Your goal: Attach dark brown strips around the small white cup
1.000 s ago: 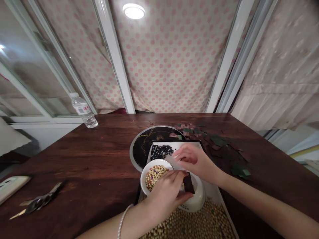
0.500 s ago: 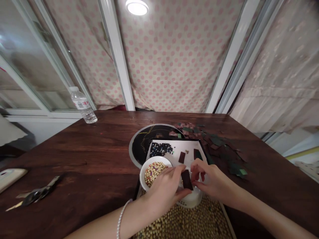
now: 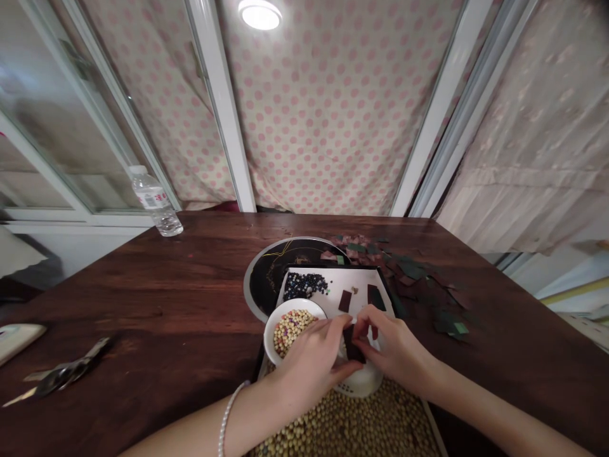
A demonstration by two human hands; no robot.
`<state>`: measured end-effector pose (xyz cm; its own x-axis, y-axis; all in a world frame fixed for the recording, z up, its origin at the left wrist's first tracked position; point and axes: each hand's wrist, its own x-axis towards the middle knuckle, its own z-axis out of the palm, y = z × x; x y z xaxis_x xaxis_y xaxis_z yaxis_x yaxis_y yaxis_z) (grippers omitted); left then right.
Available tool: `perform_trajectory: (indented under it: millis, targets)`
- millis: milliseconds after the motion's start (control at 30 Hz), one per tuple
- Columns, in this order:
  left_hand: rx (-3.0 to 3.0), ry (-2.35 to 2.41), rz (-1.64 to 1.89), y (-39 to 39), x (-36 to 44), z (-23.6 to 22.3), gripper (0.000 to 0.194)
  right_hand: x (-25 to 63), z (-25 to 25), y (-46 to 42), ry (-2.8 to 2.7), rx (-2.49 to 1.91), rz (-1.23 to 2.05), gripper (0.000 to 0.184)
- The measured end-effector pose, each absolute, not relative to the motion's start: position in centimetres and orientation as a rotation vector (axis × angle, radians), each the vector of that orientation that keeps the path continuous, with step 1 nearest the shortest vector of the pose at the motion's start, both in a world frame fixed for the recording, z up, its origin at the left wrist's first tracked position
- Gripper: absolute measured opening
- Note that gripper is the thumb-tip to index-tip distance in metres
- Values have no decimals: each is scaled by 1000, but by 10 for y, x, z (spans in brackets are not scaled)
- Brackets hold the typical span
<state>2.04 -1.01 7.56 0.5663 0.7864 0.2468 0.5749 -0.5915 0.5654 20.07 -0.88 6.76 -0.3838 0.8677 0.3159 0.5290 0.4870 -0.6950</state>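
My left hand [image 3: 309, 370], with a pearl bracelet [image 3: 231, 419] at its wrist, and my right hand [image 3: 391, 347] meet over a dark brown rectangular piece [image 3: 353, 346], pinching it between their fingers. Its middle is partly hidden by my fingertips. Beneath the left hand sits a white bowl [image 3: 285, 330] of mixed beans. A white perforated bowl [image 3: 364, 381] lies under both hands. Beyond them, a white sheet [image 3: 354, 279] on a black tray holds blue-black beads [image 3: 304, 285] and two more dark rectangular pieces [image 3: 345, 301].
Loose soybeans [image 3: 347, 428] fill the near tray. A round black plate [image 3: 266, 282] is at the far left of the sheet. Brown and green scraps [image 3: 413, 270] lie to the right on the wooden table [image 3: 166, 298]. Scissors [image 3: 61, 379], a phone [image 3: 14, 339] and a water bottle [image 3: 155, 202] also stand nearby.
My right hand has moved left and closed over the dark piece, covering more of it. The view has tilted and shifted slightly.
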Motion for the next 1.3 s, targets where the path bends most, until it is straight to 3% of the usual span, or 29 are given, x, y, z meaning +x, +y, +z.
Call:
perform_trajectory:
  millis: [400, 633, 1300]
  targets:
    - [2354, 1114, 664, -9, 20, 75, 55, 203, 66, -11, -2139, -1073, 512, 19]
    - [2342, 1082, 667, -8, 20, 75, 56, 203, 66, -15, -2199, -976, 678, 19]
    - [2368, 1119, 651, -8, 20, 75, 55, 206, 64, -9, -2241, -1020, 527, 19]
